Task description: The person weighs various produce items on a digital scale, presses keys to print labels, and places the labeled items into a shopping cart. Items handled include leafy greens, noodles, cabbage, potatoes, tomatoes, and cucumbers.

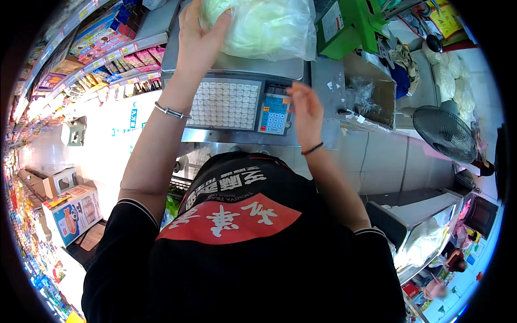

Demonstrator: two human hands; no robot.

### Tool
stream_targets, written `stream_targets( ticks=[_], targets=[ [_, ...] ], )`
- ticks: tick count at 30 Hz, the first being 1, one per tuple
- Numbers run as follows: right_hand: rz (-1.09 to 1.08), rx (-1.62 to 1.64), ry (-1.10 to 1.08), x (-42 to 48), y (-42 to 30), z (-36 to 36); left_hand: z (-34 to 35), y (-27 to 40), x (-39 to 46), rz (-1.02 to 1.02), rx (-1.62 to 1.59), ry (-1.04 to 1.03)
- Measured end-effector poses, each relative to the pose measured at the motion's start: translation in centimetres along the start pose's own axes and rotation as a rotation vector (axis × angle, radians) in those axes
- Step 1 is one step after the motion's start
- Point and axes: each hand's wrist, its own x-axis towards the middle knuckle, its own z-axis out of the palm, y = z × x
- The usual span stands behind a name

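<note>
A clear plastic bag (268, 32) with a pale green leafy vegetable inside, perhaps cabbage, rests on the metal pan (258, 68) of a weighing scale. My left hand (204, 34) grips the bag's left side, its thumb across the plastic and its other fingers partly hidden. Nearer to me is the scale's panel, with a wide block of white keys (224, 104) and a blue number keypad (275, 115). Blurred by motion, my right hand (306, 107) hovers at the keypad's right edge. Its fingers are loosely bent and apart, with nothing visible in them.
A green plastic holder (351, 26) stands right of the scale. Beside it, an open cardboard box (383, 95) contains crumpled clear plastic. Farther right is a fan (444, 133). Shelves of packaged snacks (141, 60) line the left. A stool (74, 131) stands on the floor. Other people appear lower right.
</note>
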Motion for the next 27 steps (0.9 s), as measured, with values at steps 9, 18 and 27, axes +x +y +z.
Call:
stream_targets(
  ticks=[9,18,27],
  targets=[
    [0.033,-0.407,-0.015,-6.2,5.7,-2.5,-0.2,3.7,-10.1,0.094,0.317,-0.129],
    [0.027,-0.569,0.061,-5.8,9.2,-2.3,-1.9,3.1,-16.5,-0.837,-0.337,-0.338],
    [0.180,-0.427,-0.004,-5.4,11.4,-1.9,-2.3,3.2,-17.0,-0.832,-0.311,-0.321]
  ],
)
